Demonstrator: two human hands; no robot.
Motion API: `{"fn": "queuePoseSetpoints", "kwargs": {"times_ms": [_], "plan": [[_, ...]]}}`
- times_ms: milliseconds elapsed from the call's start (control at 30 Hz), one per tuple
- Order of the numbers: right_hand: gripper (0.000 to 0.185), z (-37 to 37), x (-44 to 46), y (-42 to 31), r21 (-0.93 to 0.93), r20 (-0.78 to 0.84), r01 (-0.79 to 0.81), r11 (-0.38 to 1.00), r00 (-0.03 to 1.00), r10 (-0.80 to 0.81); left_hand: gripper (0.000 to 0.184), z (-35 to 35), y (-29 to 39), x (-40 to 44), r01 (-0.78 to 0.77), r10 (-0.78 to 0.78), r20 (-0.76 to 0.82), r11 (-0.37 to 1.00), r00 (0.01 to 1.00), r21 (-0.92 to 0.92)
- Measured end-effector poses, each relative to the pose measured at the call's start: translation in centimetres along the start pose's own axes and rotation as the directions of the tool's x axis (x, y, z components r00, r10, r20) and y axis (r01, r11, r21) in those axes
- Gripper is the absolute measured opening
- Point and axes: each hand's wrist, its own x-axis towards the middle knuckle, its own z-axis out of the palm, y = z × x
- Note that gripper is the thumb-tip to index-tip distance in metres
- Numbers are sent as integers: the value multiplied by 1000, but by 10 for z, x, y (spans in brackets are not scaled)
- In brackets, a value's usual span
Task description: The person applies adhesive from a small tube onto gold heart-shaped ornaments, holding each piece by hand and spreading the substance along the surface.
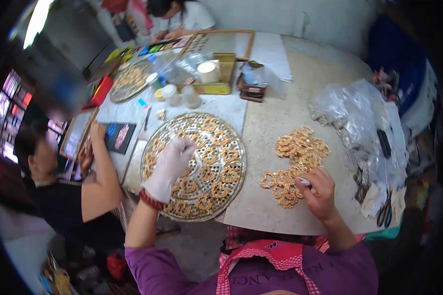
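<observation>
My left hand (174, 162), in a white glove with a red bracelet at the wrist, is over the left part of a round perforated metal tray (194, 140). Its fingers are curled together, and what they hold, if anything, is hidden. Gold heart-shaped pieces (230, 173) lie spread across the tray. To the right, my bare right hand (318, 193) has its thumb and fingers pinched at the lower right edge of a heap of gold pieces (300, 150). Something small and white shows at its fingertips, too small to name.
Plastic bags (352, 105) and pliers (385, 212) lie at the right. Behind the tray stand jars (170, 93), a yellow box (220, 88) and another round tray (118, 93). One person (59, 187) sits at the left, another (194, 17) at the back.
</observation>
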Motion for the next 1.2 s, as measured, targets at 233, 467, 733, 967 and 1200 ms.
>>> {"fn": "queuePoseSetpoints", "kwargs": {"times_ms": [233, 467, 733, 967, 1200], "plan": [[24, -99, 48, -73, -254, 77, 432, 865, 901, -428, 9, 10, 53, -31, -386, 374, 120, 915, 920, 113], [25, -127, 68, -142, -547, -28, 508, 665, 783, -621, 9, 56, 98, -15, -640, 617, 207, 766, 759, 60], [15, -117, 39, -152, -622, 37, 392, 678, 880, -474, 15, 66, 112, -16, -649, 614, 236, 752, 754, 118], [12, -167, 67, -71, -597, 91, 341, 726, 928, -361, 20, 45, 115, -41, -553, 513, 222, 812, 829, 186], [19, -214, 34, -38, -706, 151, 232, 669, 972, -179, 19, 85, 152, -25, -587, 567, 175, 804, 805, 94]]}}
